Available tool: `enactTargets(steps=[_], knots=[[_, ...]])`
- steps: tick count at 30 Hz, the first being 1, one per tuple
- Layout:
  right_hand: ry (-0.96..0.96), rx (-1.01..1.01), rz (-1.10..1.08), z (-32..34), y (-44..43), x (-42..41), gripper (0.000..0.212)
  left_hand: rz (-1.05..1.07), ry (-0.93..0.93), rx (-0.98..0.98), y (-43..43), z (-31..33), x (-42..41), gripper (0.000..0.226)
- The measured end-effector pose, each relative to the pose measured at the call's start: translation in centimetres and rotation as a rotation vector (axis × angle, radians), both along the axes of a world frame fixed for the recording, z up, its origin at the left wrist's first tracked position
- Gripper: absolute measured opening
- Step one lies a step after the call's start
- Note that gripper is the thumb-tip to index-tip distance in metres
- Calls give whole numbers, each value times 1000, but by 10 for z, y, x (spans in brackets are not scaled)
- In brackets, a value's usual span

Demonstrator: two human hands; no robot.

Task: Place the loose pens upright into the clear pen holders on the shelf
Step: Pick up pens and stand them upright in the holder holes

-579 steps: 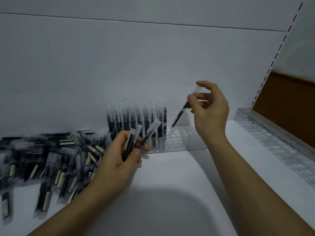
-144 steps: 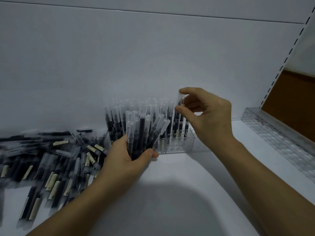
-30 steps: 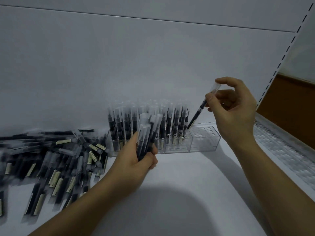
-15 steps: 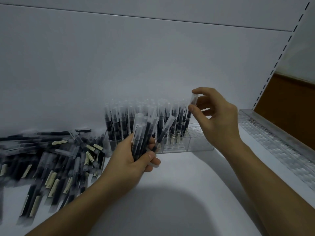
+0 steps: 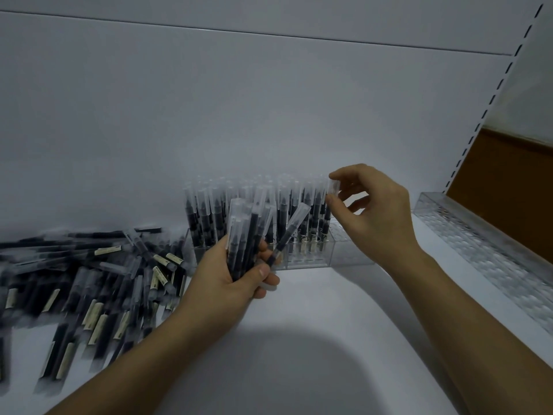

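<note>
On the far left of the shelf (image 5: 329,310), your stock of loose pens (image 5: 89,280) lies flat in a scattered heap, not yet placed. Cream labels (image 5: 103,250) show on many barrels. The print on them is too blurred to read, and no brand can be made out.

Moving right, your left hand (image 5: 221,283) grips a bundle of pens (image 5: 244,235) low on the barrels, caps up, with the fingers (image 5: 270,281) and thumb curled round it. One stray pen (image 5: 291,229) sticks out of the bundle to the right and leans in front of the holder.

Behind it, the clear pen holder (image 5: 308,259) stands near the back wall. Most of its slots are filled with upright pens (image 5: 209,211); its right end shows none.

Your right hand (image 5: 377,217) pinches a single pen (image 5: 332,188) by its clear cap between thumb and forefinger, with the other fingers loosely spread. The pen hangs near upright at the right edge of the filled rows. Its tip is hidden.

Assessment: these pens look light, stiff and smooth-walled, so probably slippery. A cap grip should serve for lowering, though a loose cap could pull off. Hold near the cap's base to steer.

At far right, a second clear holder (image 5: 478,244) lies along the shelf, with no pens seen in it.
</note>
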State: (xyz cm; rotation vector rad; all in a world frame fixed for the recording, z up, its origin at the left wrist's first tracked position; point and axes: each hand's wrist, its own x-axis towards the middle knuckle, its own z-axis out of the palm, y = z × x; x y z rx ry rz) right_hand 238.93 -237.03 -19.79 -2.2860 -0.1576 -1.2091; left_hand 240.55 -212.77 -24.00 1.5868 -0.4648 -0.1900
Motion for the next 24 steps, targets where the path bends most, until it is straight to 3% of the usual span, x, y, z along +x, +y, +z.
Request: enactTargets(steps=[5, 9, 12, 24], knots=[[-115, 49, 29, 6, 12, -7, 21, -1, -5, -8, 1, -1, 0, 17], [32, 232, 274, 1, 34, -12, 18, 8, -10, -20, 0, 1, 0, 16], [158, 327, 386, -9, 48, -11, 30, 7, -11, -25, 0, 1, 0, 15], [189, 480, 438, -9, 55, -9, 39, 6, -29, -18, -2, -1, 0, 16]])
